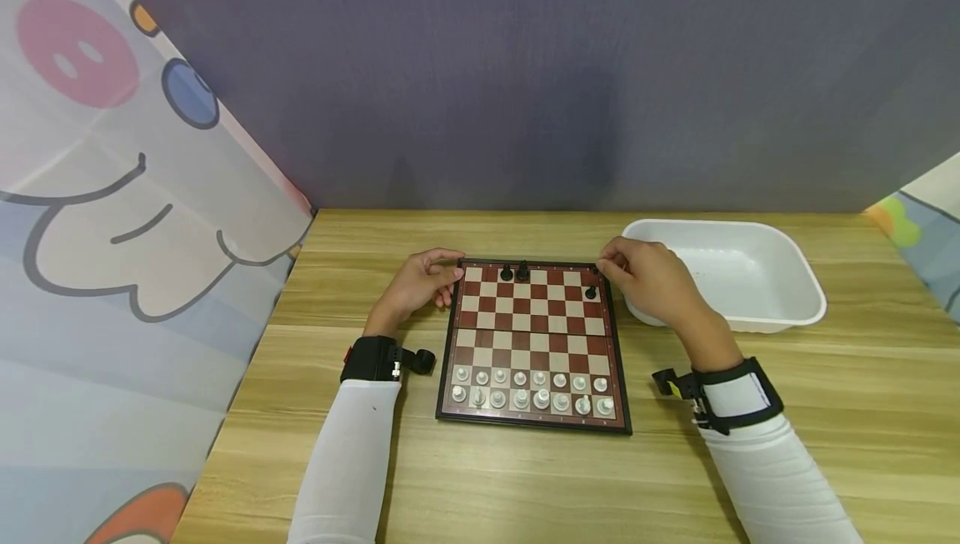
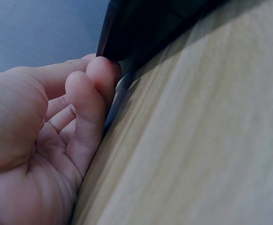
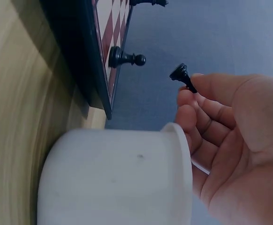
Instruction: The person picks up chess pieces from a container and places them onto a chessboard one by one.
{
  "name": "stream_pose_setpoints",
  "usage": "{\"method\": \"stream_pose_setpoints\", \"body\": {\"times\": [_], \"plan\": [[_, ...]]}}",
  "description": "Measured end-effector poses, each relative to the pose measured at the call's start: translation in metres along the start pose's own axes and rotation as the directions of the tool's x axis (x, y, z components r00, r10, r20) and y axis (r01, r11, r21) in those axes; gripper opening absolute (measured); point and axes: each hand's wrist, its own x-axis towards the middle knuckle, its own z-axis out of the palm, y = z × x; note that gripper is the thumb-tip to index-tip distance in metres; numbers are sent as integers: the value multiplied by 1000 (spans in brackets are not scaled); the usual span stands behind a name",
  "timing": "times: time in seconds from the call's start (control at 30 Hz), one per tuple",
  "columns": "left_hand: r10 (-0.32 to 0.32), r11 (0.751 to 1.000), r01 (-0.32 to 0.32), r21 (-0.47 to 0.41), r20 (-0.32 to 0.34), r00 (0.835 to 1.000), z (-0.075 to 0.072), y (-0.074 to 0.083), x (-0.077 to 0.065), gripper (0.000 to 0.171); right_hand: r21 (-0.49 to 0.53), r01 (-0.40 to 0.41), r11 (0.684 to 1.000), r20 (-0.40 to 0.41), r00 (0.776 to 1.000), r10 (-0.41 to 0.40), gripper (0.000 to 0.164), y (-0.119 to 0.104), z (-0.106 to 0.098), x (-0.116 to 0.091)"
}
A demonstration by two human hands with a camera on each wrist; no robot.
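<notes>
A red-and-cream chessboard with a dark frame lies on the table. My left hand grips its far left corner, thumb against the edge; the left wrist view shows the fingertips at the dark frame. Over the far right corner, my right hand pinches a black chess piece between thumb and fingers. Its base points away from the hand and its top is hidden. A black pawn stands near that corner. Two more black pieces, one short and one taller, stand at the far edge.
White chess pieces fill the two near rows. To the right of the board is a white plastic tub, its rim close beside my right hand. A grey wall panel rises behind the wooden table.
</notes>
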Motion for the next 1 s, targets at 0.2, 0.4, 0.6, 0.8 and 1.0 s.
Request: {"method": "stream_pose_setpoints", "body": {"times": [0.2, 0.4, 0.6, 0.8, 1.0], "plan": [[1, 1000, -1, 1, 1, 1000, 0, 0, 0, 37, -1, 7, 1000, -10, 1000, -7, 15, -6, 3, 0], [1, 1000, -1, 1, 6, 1000, 0, 1, -1, 38, 14, 30, 999, -29, 999, -29, 15, -11, 7, 1], [-7, 1000, 7, -7, 3, 1000, 0, 1, -1, 36, 35, 67, 997, -21, 998, -66, 16, -14, 12, 2], [6, 1000, -6, -5, 3, 1000, 0, 1, -1, 35, 11, 106, 994, -22, 994, -106, 16, -18, 15, 3], [10, 1000, -10, -8, -1, 1000, 0, 2, -1, 33, -40, 155, 987, -26, 987, -156, 16, -20, 19, 2]]}}
